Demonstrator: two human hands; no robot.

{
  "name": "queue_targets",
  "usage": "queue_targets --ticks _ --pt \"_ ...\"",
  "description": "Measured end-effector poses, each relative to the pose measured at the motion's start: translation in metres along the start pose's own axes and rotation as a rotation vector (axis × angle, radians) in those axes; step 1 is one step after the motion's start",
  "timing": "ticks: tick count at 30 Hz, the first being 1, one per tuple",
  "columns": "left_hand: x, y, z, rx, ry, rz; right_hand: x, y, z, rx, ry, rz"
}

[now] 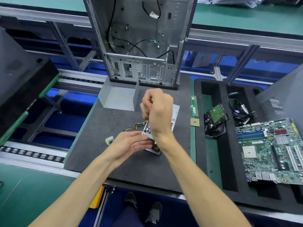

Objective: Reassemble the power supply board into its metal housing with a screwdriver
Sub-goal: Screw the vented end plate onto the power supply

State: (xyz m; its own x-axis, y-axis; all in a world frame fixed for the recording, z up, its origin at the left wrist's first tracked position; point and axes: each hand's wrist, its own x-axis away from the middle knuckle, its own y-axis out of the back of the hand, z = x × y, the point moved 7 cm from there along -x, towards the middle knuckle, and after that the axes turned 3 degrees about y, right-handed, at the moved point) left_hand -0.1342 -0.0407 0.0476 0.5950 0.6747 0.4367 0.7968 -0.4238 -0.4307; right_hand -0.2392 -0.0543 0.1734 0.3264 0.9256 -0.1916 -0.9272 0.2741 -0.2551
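Here the housing (173, 112) lies on the mat (101, 136) in the middle of the counter (32, 185), near the case (139, 38). The left hand (129, 143) steadies its near end with straight fingers. The right hand (157, 112) grips the screwdriver (152, 102), fingers curled round it. I judge a screw is being driven; next it needs a firm, upright turn. Spare screws (113, 112) lie left of the hands.
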Motion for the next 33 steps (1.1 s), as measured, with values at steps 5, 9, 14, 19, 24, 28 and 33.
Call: queue_targets --ticks 5,9,14,19,24,28,33 --pt "0.002 0.002 0.001 -0.089 0.000 -0.005 0.019 -0.010 -0.001 0.116 0.099 -0.185" --pt "0.001 0.009 0.003 0.006 0.017 0.002 0.003 -0.023 -0.005 0.156 -0.019 0.169" --pt "-0.002 0.007 0.003 0.002 0.028 0.024 -0.009 -0.024 0.000 -0.026 -0.184 0.651" --pt "-0.005 0.002 0.002 -0.026 0.035 0.068 -0.015 -0.032 0.000 -0.018 -0.275 0.779" --pt "-0.004 0.009 0.002 -0.009 0.026 0.072 -0.014 -0.016 -0.012 -0.091 -0.159 0.292" --pt "-0.001 0.010 0.001 -0.032 0.028 0.069 0.011 -0.004 -0.009 -0.018 0.072 -0.127" --pt "-0.001 0.011 0.000 0.001 0.034 0.067 -0.005 -0.023 -0.011 0.162 -0.044 0.215"
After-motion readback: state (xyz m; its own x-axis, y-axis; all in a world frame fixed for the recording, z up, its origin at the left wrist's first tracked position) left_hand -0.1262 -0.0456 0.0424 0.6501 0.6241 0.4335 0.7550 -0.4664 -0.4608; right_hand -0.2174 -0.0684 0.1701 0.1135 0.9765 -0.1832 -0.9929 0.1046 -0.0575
